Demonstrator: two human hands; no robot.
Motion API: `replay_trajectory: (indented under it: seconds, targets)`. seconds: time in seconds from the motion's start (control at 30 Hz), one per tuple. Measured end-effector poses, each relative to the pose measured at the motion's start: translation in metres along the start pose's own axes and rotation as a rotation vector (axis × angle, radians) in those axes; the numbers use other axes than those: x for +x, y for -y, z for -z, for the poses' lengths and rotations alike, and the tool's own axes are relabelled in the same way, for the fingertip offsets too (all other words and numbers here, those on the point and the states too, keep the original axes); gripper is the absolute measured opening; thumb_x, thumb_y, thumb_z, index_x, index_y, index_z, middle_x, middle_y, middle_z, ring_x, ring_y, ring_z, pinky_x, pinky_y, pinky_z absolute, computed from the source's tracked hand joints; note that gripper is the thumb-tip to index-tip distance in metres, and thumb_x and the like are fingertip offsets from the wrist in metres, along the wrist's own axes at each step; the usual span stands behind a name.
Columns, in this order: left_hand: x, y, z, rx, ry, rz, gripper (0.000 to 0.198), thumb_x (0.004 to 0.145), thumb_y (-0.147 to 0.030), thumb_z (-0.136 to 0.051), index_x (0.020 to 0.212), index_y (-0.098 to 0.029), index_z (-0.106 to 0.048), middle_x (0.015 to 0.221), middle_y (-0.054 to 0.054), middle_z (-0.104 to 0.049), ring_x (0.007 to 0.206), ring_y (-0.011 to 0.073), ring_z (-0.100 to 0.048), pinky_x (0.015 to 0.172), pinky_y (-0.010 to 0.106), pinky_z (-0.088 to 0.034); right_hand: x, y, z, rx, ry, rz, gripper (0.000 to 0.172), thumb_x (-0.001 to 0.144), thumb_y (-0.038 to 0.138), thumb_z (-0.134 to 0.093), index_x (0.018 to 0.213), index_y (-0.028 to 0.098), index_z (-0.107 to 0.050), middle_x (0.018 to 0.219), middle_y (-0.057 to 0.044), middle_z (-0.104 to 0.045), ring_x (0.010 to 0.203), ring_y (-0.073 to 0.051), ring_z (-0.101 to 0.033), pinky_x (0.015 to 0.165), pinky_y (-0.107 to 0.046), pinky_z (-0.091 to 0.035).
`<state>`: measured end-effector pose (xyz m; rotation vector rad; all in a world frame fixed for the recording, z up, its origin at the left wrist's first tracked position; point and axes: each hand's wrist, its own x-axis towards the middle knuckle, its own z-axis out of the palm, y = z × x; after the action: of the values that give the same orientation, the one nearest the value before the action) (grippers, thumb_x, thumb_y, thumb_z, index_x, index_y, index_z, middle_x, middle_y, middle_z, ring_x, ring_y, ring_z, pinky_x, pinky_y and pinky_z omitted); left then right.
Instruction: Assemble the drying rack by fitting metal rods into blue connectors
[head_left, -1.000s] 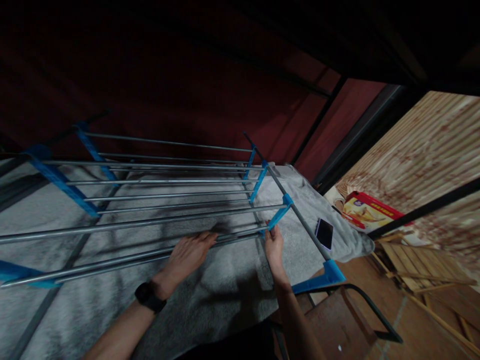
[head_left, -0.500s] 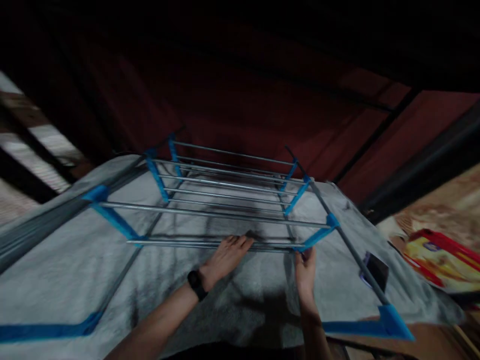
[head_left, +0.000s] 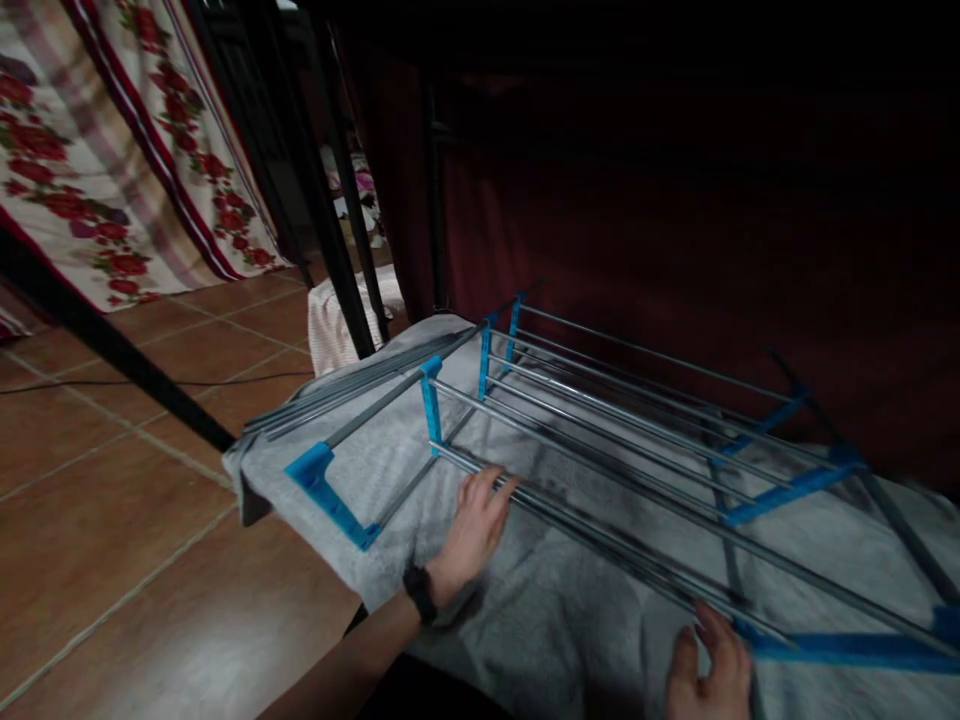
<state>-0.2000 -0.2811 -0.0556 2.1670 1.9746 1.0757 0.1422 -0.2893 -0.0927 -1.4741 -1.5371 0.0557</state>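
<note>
A rack of grey metal tubes with blue plastic brackets lies on a grey blanket (head_left: 570, 610). My left hand (head_left: 474, 530), with a black watch on its wrist, has its fingers curled over the near metal tubes (head_left: 592, 530), close to the left blue bracket (head_left: 432, 410). My right hand (head_left: 711, 668) is at the lower edge of the view, thumb and fingers apart, its fingertips at the right end of the same tubes. Beside it runs the right blue bracket (head_left: 855, 650). Another blue bracket (head_left: 330, 495) forms the rack's near left end.
Several loose grey tubes (head_left: 352, 385) lie bundled at the blanket's left edge. Black metal posts (head_left: 319, 190) stand at the left, with a tiled floor (head_left: 150, 480) and a flowered curtain (head_left: 127, 150) beyond. A dark red cloth (head_left: 600, 220) hangs behind the rack.
The view has swung left, bringing the floor and curtain in and leaving the phone out. My left hand has slid left along the tubes; my right hand's fingers have spread.
</note>
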Motion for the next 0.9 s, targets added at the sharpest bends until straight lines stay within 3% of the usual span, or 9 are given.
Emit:
replay_trajectory:
  seconds: [0.2, 0.33, 0.43, 0.63, 0.9]
  targets:
    - [-0.016, 0.062, 0.010, -0.249, -0.439, 0.503, 0.046, 0.093, -0.025, -0.049, 0.138, -0.020, -0.044, 0.140, 0.014, -0.046, 0.134, 0.0274, -0.045, 0.116, 0.051, -0.037, -0.001, 0.052, -0.041, 0.086, 0.253, 0.206, 0.037, 0.099, 0.040, -0.039, 0.123, 0.024, -0.062, 0.128, -0.014, -0.063, 0.119, -0.032, -0.061, 0.098, -0.057, -0.051]
    - [-0.004, 0.097, 0.004, -0.445, -0.522, 0.724, 0.045, 0.086, -0.021, -0.052, 0.131, -0.021, -0.047, 0.133, 0.013, -0.053, 0.126, 0.0256, -0.053, 0.105, 0.046, -0.047, 0.003, 0.080, -0.067, 0.128, 0.395, 0.310, 0.038, 0.100, 0.034, -0.037, 0.127, 0.026, -0.062, 0.134, -0.010, -0.061, 0.124, -0.027, -0.059, 0.101, -0.049, -0.052]
    - [0.009, 0.107, 0.004, -0.486, -0.502, 0.694, 0.047, 0.085, -0.021, -0.055, 0.132, -0.020, -0.048, 0.137, 0.013, -0.054, 0.129, 0.0256, -0.053, 0.108, 0.046, -0.045, 0.010, 0.106, -0.083, 0.167, 0.475, 0.361, 0.040, 0.100, 0.029, -0.035, 0.131, 0.027, -0.059, 0.136, -0.009, -0.061, 0.126, -0.025, -0.058, 0.104, -0.048, -0.052]
    - [0.034, 0.107, 0.010, -0.585, -0.474, 0.586, 0.045, 0.087, -0.022, -0.053, 0.132, -0.017, -0.055, 0.135, 0.013, -0.061, 0.128, 0.0250, -0.055, 0.115, 0.047, -0.039, 0.028, 0.159, -0.117, 0.169, 0.588, 0.480, 0.042, 0.099, 0.020, -0.035, 0.133, 0.026, -0.058, 0.137, -0.009, -0.060, 0.128, -0.024, -0.057, 0.108, -0.045, -0.050]
    - [0.040, 0.119, 0.001, -0.765, -0.489, 0.567, 0.044, 0.086, -0.024, -0.053, 0.130, -0.018, -0.060, 0.131, 0.011, -0.065, 0.122, 0.0237, -0.060, 0.112, 0.044, -0.043, 0.049, 0.231, -0.171, 0.024, 0.792, 0.671, 0.049, 0.093, 0.007, -0.037, 0.136, 0.019, -0.058, 0.137, -0.011, -0.062, 0.125, -0.024, -0.059, 0.105, -0.040, -0.049]
